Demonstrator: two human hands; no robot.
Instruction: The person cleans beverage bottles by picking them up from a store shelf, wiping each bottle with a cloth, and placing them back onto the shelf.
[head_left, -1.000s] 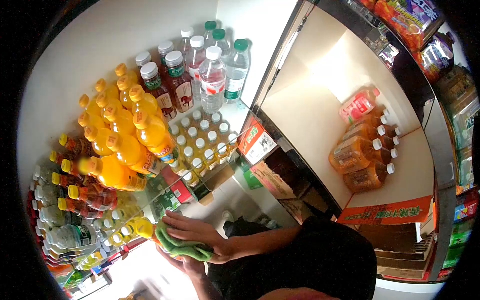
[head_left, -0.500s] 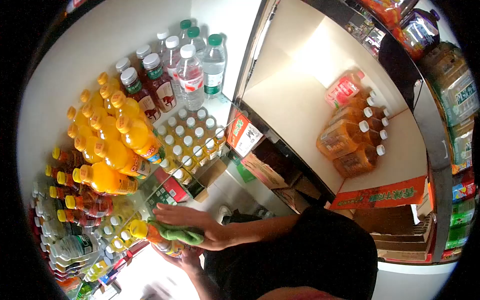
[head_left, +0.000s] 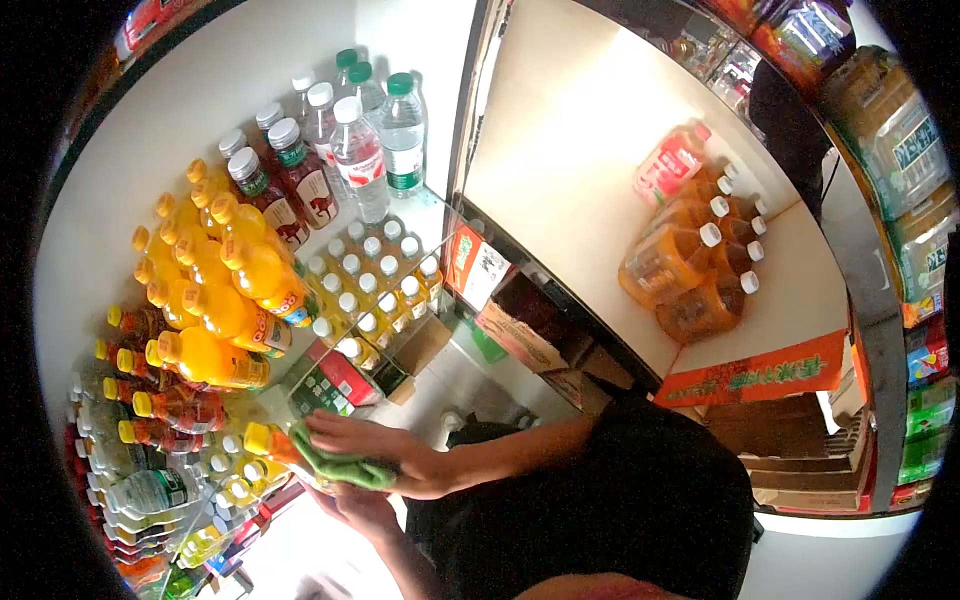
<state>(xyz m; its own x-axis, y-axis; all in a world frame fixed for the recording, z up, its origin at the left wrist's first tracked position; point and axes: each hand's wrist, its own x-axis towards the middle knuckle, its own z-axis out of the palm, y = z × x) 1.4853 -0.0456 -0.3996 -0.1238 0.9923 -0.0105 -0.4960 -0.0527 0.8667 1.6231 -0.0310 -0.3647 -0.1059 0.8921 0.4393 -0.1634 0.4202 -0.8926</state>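
My right hand [head_left: 385, 447] presses a bunched green cloth [head_left: 338, 464] over the upper side of a bottle. The bottle [head_left: 282, 449] has a yellow cap and orange showing at its neck, and it lies tilted with the cap toward the shelf. From below, my left hand [head_left: 362, 507] is wrapped round its lower part. Cloth and fingers hide most of the bottle's body. Just past the cap are small yellow-capped bottles and dark red bottles [head_left: 195, 409]. Orange juice bottles [head_left: 230, 310] stand in rows above them.
Clear water bottles [head_left: 402, 135] stand at the shelf's back corner, above white-capped bottles [head_left: 369, 282] on a glass level. Right of the divider are orange drink bottles [head_left: 665, 265] and a pink-labelled bottle [head_left: 670, 162]. Cardboard boxes [head_left: 790, 450] sit low at right.
The cloth and my right hand have slid toward the bottle's neck, covering more of it. The bottle has moved slightly left and its label is now hidden. The view has shifted a little.
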